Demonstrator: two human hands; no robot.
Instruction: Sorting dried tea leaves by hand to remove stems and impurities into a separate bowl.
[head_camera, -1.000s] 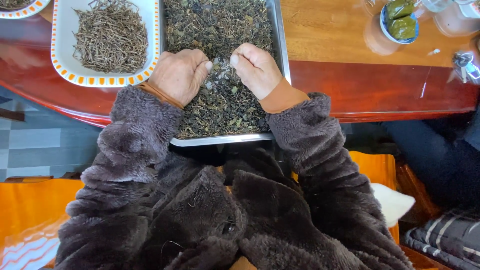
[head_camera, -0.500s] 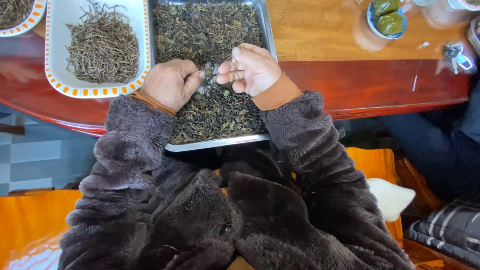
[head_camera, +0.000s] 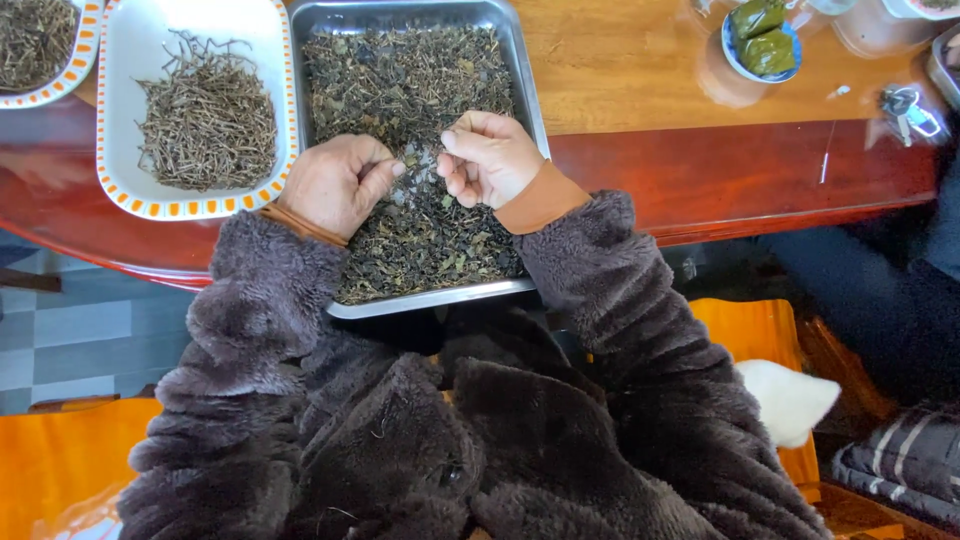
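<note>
A metal tray (head_camera: 530, 95) full of dark dried leaves (head_camera: 410, 80) and stems lies on the wooden table, its near edge over my lap. My left hand (head_camera: 335, 185) rests on the leaves at the tray's left side, fingers curled and pinching bits of the leaves. My right hand (head_camera: 490, 155) hovers just above the tray's middle, fingers bent, with a small piece pinched between thumb and forefinger. The two hands are close, a small gap between them. Both arms wear dark fuzzy sleeves with orange cuffs.
A white dish with an orange-patterned rim (head_camera: 120, 190) holds sorted dried stems (head_camera: 205, 120) left of the tray. Another such dish (head_camera: 60, 85) sits at the far left. A small blue bowl with green wrapped items (head_camera: 762, 40) and keys (head_camera: 908, 108) lie at right.
The camera view shifted slightly. My right hand lifted a little off the leaves and my hands drew a bit apart while still picking at the leaves.
</note>
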